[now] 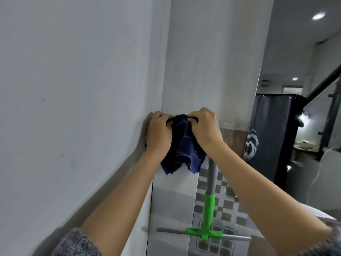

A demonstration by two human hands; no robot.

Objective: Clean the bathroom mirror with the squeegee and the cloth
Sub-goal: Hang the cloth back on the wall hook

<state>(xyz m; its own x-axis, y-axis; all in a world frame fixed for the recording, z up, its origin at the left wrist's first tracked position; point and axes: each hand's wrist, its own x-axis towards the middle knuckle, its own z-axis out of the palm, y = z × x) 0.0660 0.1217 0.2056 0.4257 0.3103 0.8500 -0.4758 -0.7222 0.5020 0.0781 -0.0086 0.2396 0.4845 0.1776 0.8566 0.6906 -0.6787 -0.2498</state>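
While we look down along our bare forearms, both hands meet on a dark navy cloth with thin pale check lines (181,143), bunched between them in front of the white wall (73,71). Our left hand (159,133) grips the cloth's left side, fingers curled and pressed together over the fabric, knuckles up. Our right hand (204,128) grips the right side the same way — fingertips tucked into the folds at the top edge. The lower part of the cloth hangs loose below the hands.

Below the right wrist hangs a squeegee with a grey shaft, bright green plastic handle and a grey blade bar (209,215); it points head-down, blade horizontal, and neither hand touches it. Its top end is hidden behind the cloth and wrist, so we cannot tell what it hangs from.

To the right stands the tall bathroom mirror (287,126), well apart from the hands; it seems to reflect a dark curtain and ceiling lights, though blur makes that uncertain. Grey speckled knit sleeves (77,242) — pushed up near the elbows — show at the bottom corners.
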